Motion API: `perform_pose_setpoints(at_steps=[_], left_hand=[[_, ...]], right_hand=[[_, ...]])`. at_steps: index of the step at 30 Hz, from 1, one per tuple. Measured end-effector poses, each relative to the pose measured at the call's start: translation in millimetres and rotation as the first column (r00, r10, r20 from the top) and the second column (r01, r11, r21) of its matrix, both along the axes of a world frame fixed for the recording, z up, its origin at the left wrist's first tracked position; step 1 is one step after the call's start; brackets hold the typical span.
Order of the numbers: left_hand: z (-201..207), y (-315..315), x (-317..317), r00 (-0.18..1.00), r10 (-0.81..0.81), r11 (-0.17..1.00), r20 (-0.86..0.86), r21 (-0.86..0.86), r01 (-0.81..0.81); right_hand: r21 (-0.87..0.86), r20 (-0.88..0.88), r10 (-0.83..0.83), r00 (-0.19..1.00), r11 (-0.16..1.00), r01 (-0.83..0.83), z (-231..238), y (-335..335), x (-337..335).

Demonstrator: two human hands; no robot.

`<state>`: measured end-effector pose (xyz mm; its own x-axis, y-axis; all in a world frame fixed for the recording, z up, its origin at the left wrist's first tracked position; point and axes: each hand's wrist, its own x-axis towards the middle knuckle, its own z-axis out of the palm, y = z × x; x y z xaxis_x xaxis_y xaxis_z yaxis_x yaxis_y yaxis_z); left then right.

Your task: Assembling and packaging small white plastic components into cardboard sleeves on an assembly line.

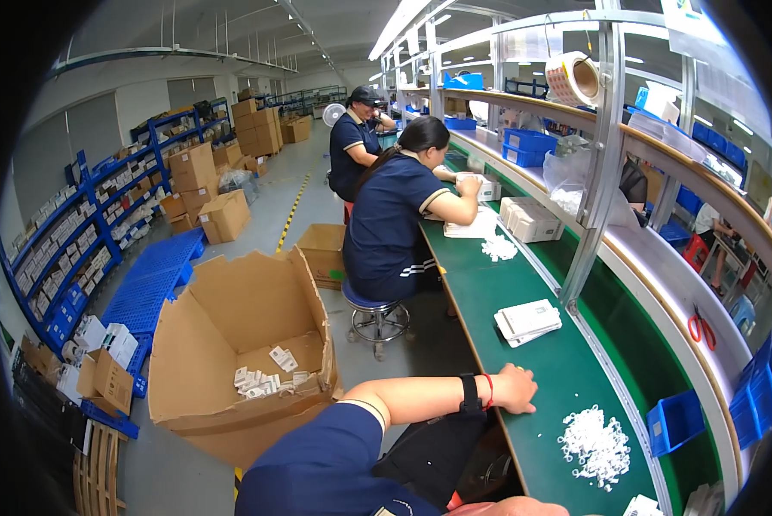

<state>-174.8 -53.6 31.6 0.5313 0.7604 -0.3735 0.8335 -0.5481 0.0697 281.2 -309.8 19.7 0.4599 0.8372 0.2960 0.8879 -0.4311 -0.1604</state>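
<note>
My left hand (515,389) rests on the near edge of the green worktable (480,275), a black watch and a red cord at its wrist. Its fingers are loosely spread on the surface, with nothing seen in them. To its right lies a heap of small white ring-ended pieces (594,447). A short stack of flat white boxes (528,322) sits beyond the hand. At the lower edge only a strip of skin shows, probably my right hand (523,507); its fingers are hidden. White packs (642,506) stand near the bottom right.
On my left stands a big open carton (240,344) with several white packets inside. Two co-workers (395,206) sit farther along the table, one handling white boxes. Blue bins (675,421), red scissors (701,328) and a metal post (599,172) line the right side.
</note>
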Motion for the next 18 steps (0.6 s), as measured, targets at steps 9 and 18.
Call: perform_pose_setpoints(at_steps=[9,18], left_hand=[[-41,6,63,0.750,-0.428,0.904,0.504,0.229,0.361],[-43,16,79,0.697,-0.392,0.920,0.600,0.247,0.305]], right_hand=[[-0.082,-0.268,-0.132,0.954,0.990,0.114,18,2,-48],[-0.158,-0.031,-0.150,0.988,0.977,0.144,-22,3,-21]])
